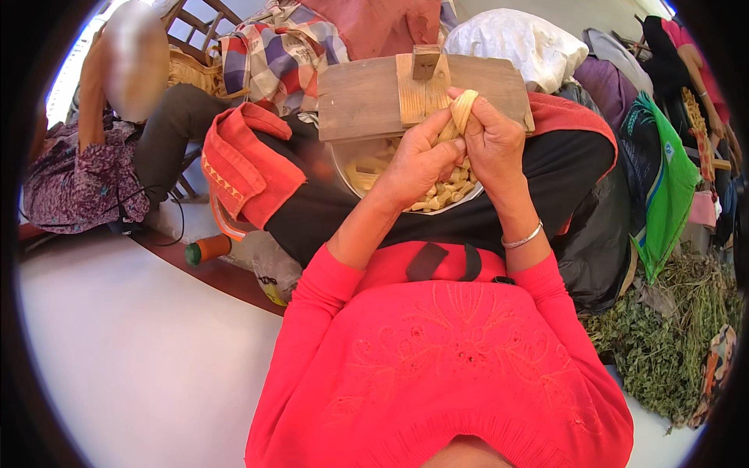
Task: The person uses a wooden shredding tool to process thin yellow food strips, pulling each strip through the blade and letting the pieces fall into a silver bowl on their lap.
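Note:
Both hands meet on a looped pale yellow strip (464, 108) of flat plant fibre. My left hand (421, 157) pinches its lower part between thumb and fingers. Around the upper loop close the thumb and fingers of my right hand (496, 136). Beneath my hands, a metal basin (345, 178) rests between my legs and holds many folded yellow fibre pieces (439, 196). Across the basin's far side lies a wooden board (360, 99), with a lighter plank and a small upright wood block (426, 61) on it. My hands hide part of the board and basin.
Red towels (251, 164) drape over my knees. A white sack (515, 47) and checked cloth (287, 52) lie beyond the board. A green bag (670, 181) and dried plants (661, 333) are at right. Another person (88, 175) sits at left, near a green-capped bottle (208, 250).

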A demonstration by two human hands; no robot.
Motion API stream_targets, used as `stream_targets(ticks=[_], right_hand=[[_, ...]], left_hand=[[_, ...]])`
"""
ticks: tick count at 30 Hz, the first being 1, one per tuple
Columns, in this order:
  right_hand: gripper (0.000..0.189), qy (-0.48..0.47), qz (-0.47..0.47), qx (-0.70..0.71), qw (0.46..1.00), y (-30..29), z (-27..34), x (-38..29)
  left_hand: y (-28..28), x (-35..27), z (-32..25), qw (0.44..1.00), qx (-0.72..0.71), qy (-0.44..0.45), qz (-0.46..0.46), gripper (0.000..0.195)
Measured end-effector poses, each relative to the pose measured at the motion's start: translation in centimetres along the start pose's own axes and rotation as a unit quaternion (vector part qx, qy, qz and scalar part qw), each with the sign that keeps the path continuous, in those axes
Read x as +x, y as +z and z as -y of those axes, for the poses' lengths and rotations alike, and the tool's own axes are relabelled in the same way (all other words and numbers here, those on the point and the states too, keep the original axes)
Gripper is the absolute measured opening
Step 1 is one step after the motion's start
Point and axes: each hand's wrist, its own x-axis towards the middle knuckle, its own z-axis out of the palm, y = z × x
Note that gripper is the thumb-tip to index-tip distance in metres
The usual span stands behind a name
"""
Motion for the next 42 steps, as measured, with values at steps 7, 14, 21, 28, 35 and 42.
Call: stream_targets(ticks=[7, 14, 21, 28, 35, 42], right_hand=[[0.022, -0.048, 0.058, -0.147, 0.986, -0.5, -1.5, -1.8], [0.021, 0.237, 0.224, 0.116, 0.938, -0.7, -6.2, -7.1], [0.026, 0.444, 0.203, 0.584, 0.649, 0.0, -6.3, -7.7], [0.009, 0.235, 0.147, 0.265, 0.924, 1.0, -3.0, -5.5], [0.008, 0.023, 0.041, 0.05, 0.998, -0.1, -1.8, -4.3], [0.01, 0.169, -0.038, 0.281, 0.944, 0.7, -4.3, -4.4]], left_hand=[[-1.9, 0.6, 4.0, 0.997, -0.027, -0.063, -0.032, 0.006], [-1.8, -2.0, 3.9, 0.683, 0.698, 0.204, -0.074, 0.02], [-2.2, -1.3, 6.5, 0.831, 0.486, 0.254, -0.095, 0.033], [-0.8, 0.1, 2.2, 0.818, 0.529, 0.207, -0.097, 0.02], [-2.1, 1.5, 4.1, 0.844, 0.496, 0.13, -0.155, 0.019], [-1.8, -3.0, 4.6, 0.984, 0.089, -0.063, -0.138, 0.019]])
